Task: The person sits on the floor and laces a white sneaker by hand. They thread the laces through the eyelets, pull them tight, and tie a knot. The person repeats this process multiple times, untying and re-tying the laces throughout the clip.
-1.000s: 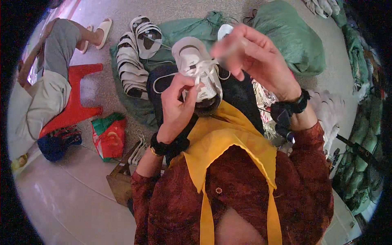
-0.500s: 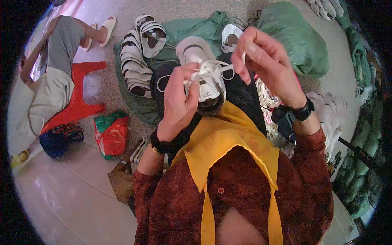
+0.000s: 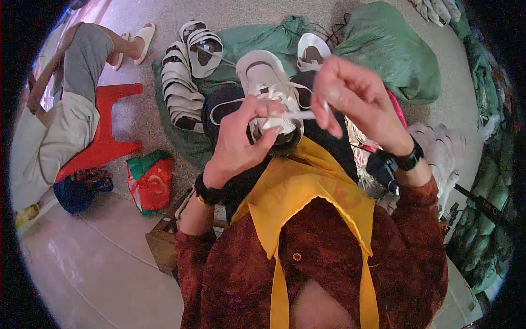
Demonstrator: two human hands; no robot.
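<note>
A white shoe upper lies across my lap, its toe pointing away from me. My left hand is over its near end, thumb and fingers closed on a white flat shoelace. The lace stretches rightward to my right hand, whose fingers are pinched around its other end, raised just right of the shoe. Thin lace loops hang out on both sides of the shoe. My left fingers hide part of its tongue and collar.
Stacked white shoe uppers lie on a green sack, beside a single upper. A full green sack stands far right. White laces bunch by my right leg. At left, a person sits on a red stool.
Both hands have come nearer to me, the left one sliding down the shoe. The lace between them now runs nearly level, and more of the shoe's front shows.
</note>
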